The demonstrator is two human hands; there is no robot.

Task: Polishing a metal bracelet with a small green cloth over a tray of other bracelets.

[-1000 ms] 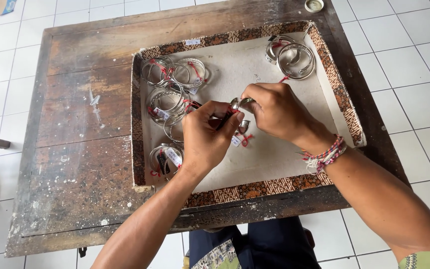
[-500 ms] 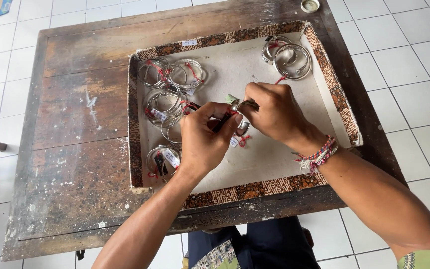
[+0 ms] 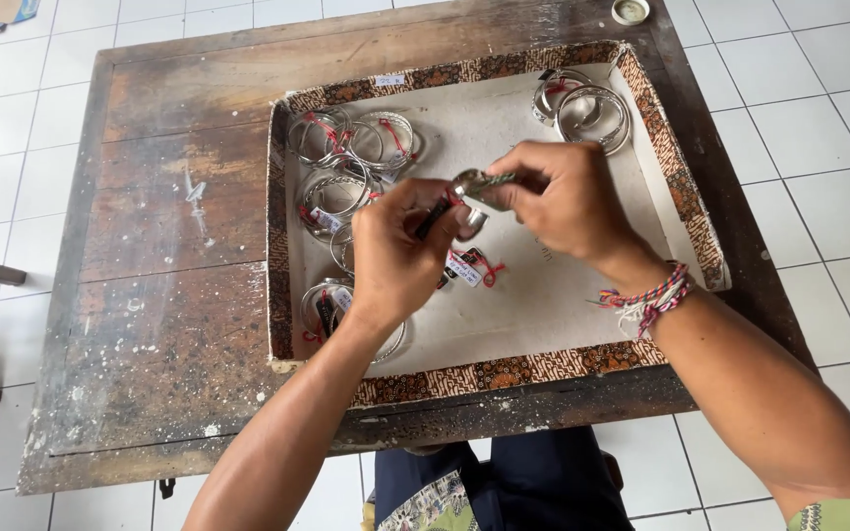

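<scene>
We see silver bangle (image 3: pixel 477 187) over tray (image 3: pixel 504 372) centre | right hand (image 3: pixel 563 202) pinched on it | left hand (image 3: pixel 395 256) clamped on dark tool (image 3: pixel 432 220), tip touching bangle's left side

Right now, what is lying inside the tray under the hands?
Inside the tray, silver bangles with red ties lie at the left, two more at the far right corner, and a tagged red tie below the left hand. The hands cover whatever else lies beneath.

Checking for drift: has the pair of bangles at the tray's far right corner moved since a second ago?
No. The pair of bangles sits in the same far right corner of the tray, just as close to its patterned rim; only the camera framing shifted.
</scene>
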